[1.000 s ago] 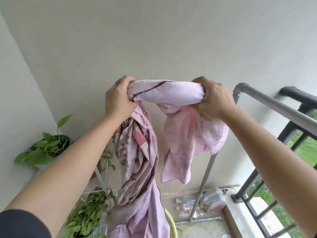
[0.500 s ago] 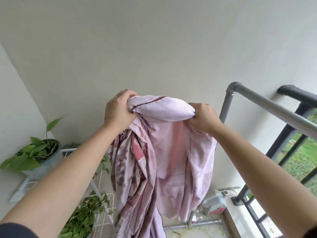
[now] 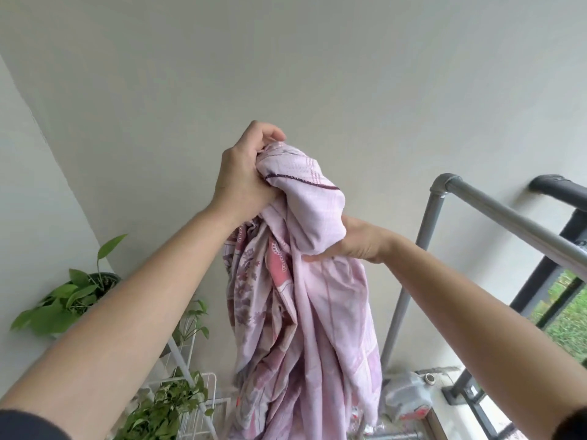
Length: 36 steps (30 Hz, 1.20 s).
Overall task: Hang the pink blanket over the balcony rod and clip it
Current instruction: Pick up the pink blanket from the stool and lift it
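Pink blanket [image 3: 305, 312]: bunched, floral print, hanging. Left hand [image 3: 244, 176] fisted on top fold; right hand [image 3: 355, 242] gripping lower. Rod [image 3: 514, 217] right, bare. Pot [image 3: 95, 281] holds leafy plant.

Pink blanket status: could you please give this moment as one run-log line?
left hand: grips bunched top of pink blanket | right hand: grips it lower | grey rod: bare, blanket not over it | clips: none visible

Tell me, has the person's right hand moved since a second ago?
Yes. The right hand has dropped below the left hand and away from the grey metal rod's elbow, still gripping the pink blanket.
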Each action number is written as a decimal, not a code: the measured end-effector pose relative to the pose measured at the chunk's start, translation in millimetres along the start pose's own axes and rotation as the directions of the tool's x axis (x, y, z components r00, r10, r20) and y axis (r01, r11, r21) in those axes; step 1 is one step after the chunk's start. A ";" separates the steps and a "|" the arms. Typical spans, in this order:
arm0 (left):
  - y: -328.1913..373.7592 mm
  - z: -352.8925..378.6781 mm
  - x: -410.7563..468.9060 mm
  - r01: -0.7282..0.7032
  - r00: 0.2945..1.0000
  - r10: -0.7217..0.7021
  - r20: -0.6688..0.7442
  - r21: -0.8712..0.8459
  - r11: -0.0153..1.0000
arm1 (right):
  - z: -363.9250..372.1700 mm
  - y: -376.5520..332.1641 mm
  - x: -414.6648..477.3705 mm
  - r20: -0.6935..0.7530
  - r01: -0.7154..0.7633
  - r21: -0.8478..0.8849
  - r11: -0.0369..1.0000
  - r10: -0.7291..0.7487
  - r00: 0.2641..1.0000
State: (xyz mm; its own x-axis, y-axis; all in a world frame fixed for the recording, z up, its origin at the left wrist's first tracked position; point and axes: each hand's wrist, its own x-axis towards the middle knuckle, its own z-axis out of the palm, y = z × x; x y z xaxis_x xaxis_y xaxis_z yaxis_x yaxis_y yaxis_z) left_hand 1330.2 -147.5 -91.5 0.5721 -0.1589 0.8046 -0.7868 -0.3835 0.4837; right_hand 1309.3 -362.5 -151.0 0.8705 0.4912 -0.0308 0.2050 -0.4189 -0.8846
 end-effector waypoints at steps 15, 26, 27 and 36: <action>-84.1 18.1 -59.6 0.200 0.912 -0.295 0.287 0.316 0.927 | -52.5 -52.9 -8.4 -0.549 -0.204 -0.709 0.675 -0.347 0.760; -47.7 110.6 -162.8 0.671 0.695 -0.544 0.471 -0.153 0.725 | -44.5 -92.1 -32.4 -0.847 -0.060 -0.246 0.967 -0.184 0.498; -51.3 112.0 -165.2 0.696 0.669 -0.569 0.478 -0.134 0.705 | -45.0 -88.9 -36.1 -0.859 -0.073 -0.229 0.971 -0.166 0.485; -125.4 56.1 -84.5 0.494 0.854 -0.517 0.063 0.212 0.843 | -62.5 -16.3 -87.2 -0.706 -0.563 -0.625 0.541 -0.084 0.703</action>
State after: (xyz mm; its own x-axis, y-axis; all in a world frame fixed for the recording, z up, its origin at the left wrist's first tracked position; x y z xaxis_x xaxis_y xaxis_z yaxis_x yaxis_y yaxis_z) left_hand 1393.5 -137.0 -239.4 0.9096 0.0049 0.4154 -0.3313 -0.5948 0.7324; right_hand 1258.0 -446.2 -104.8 0.9106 -0.1591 0.3815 -0.0997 -0.9803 -0.1708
